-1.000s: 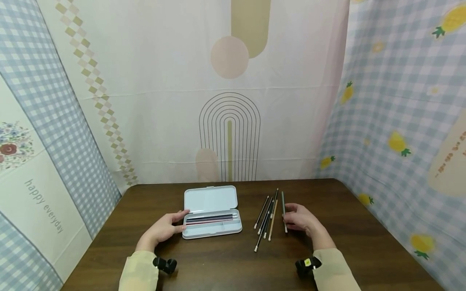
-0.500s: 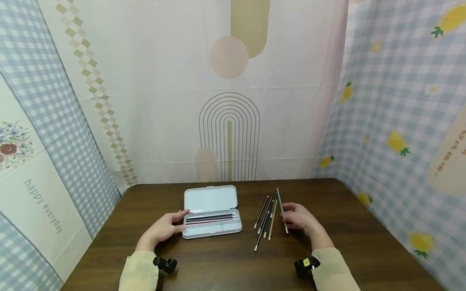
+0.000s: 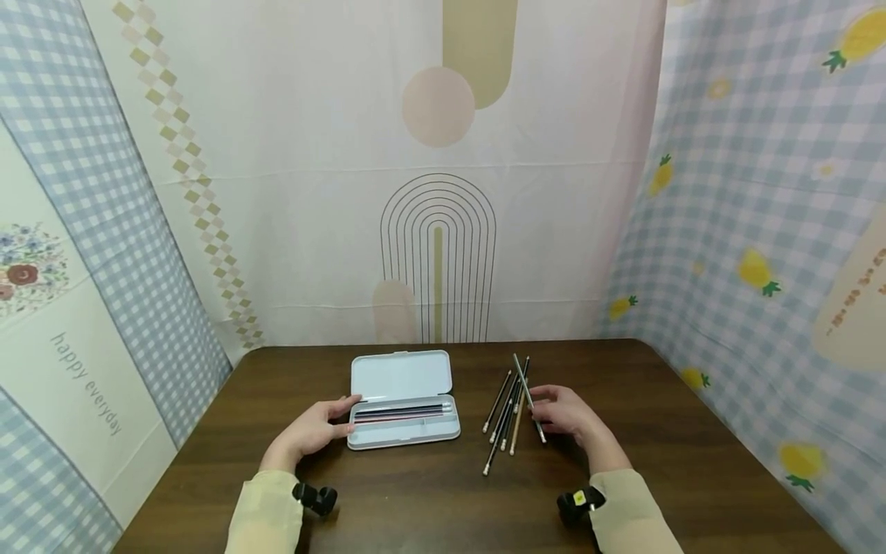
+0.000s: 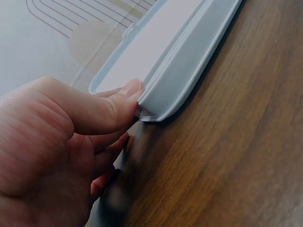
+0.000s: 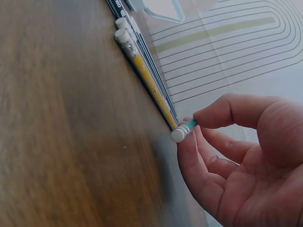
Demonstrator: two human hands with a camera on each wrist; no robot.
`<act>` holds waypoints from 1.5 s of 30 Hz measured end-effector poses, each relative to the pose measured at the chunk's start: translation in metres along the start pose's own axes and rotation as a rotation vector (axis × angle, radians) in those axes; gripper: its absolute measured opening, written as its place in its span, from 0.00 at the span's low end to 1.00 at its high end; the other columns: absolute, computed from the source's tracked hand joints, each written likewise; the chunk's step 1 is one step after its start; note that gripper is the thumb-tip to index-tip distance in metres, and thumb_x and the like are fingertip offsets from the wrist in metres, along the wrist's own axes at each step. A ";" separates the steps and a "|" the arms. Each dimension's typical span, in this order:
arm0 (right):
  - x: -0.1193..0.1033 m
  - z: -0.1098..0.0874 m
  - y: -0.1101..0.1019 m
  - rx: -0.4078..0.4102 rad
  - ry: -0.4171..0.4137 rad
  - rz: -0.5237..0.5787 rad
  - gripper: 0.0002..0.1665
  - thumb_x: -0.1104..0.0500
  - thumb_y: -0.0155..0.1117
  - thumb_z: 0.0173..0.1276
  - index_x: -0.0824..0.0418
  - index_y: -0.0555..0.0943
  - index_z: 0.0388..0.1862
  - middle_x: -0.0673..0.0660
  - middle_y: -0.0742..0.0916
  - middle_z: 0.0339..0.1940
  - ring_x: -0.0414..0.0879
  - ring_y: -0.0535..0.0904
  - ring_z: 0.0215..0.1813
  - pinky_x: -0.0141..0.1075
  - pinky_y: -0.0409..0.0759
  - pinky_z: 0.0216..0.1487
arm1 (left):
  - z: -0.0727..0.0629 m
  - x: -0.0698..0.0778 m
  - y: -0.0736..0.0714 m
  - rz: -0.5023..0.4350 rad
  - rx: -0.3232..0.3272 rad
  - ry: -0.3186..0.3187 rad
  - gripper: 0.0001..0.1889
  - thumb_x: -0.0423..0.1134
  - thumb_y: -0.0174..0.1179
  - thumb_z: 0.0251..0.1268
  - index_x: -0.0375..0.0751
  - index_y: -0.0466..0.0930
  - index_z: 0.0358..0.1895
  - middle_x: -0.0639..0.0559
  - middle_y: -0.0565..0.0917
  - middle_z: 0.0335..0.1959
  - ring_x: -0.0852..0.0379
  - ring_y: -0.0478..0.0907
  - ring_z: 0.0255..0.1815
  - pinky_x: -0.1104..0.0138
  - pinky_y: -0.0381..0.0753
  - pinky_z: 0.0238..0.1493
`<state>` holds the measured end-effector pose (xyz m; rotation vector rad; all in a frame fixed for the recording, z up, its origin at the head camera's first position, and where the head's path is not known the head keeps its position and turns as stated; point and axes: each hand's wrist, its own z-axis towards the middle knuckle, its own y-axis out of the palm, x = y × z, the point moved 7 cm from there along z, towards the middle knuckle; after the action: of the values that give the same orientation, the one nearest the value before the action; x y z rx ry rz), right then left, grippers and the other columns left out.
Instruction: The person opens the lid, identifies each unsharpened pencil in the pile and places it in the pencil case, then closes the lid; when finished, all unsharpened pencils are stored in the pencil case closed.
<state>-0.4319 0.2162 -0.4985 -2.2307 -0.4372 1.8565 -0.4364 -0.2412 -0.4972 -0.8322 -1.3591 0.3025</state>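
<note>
A pale blue pencil case [image 3: 429, 433] lies with its lid [image 3: 401, 375] raised at the back. Several dark pencils and a red one [image 3: 388, 420] rest inside it. My left hand [image 3: 311, 428] holds the case's left end, thumb at the near corner [image 4: 161, 101] and a finger by the hinge. My right hand [image 3: 567, 412] pinches a green pencil [image 3: 524, 382] between thumb and fingers, its white eraser end toward me. This pencil slants over the right side of a loose pile of pencils [image 3: 508, 415]; whether it touches them I cannot tell.
A yellow pencil [image 5: 151, 82] lies at the pile's right edge, among mostly black ones. The brown wooden table [image 3: 443, 500] meets a printed cloth backdrop [image 3: 311, 231] at its back edge. Checked cloths hang at both sides.
The green pencil has swung from nearly straight to a leftward slant, its far end now over the pile. My right hand has moved slightly left. My left hand stays on the case.
</note>
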 end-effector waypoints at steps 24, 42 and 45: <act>-0.021 -0.003 0.024 -0.043 -0.140 -0.017 0.28 0.73 0.64 0.66 0.74 0.77 0.67 0.69 0.87 0.51 0.50 0.85 0.40 0.40 0.85 0.36 | 0.002 0.002 -0.002 0.025 0.008 0.027 0.32 0.40 0.68 0.74 0.37 0.73 0.78 0.28 0.70 0.77 0.26 0.60 0.81 0.33 0.58 0.77; -0.070 -0.005 0.085 -0.052 -0.417 -0.411 0.20 0.78 0.63 0.66 0.64 0.87 0.52 0.55 0.87 0.40 0.45 0.81 0.42 0.42 0.81 0.43 | -0.003 0.004 0.002 -0.003 0.005 0.052 0.32 0.38 0.68 0.74 0.35 0.73 0.78 0.29 0.71 0.77 0.26 0.59 0.81 0.33 0.58 0.77; -0.080 -0.003 0.098 -0.088 -0.490 -0.465 0.18 0.77 0.63 0.68 0.63 0.87 0.52 0.57 0.88 0.41 0.45 0.82 0.42 0.44 0.82 0.45 | -0.004 0.005 0.002 -0.008 0.007 0.056 0.32 0.38 0.68 0.73 0.35 0.73 0.77 0.29 0.71 0.76 0.25 0.59 0.81 0.33 0.58 0.77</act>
<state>-0.4325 0.0965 -0.4578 -1.5094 -1.0332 2.1138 -0.4314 -0.2380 -0.4948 -0.8232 -1.3086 0.2754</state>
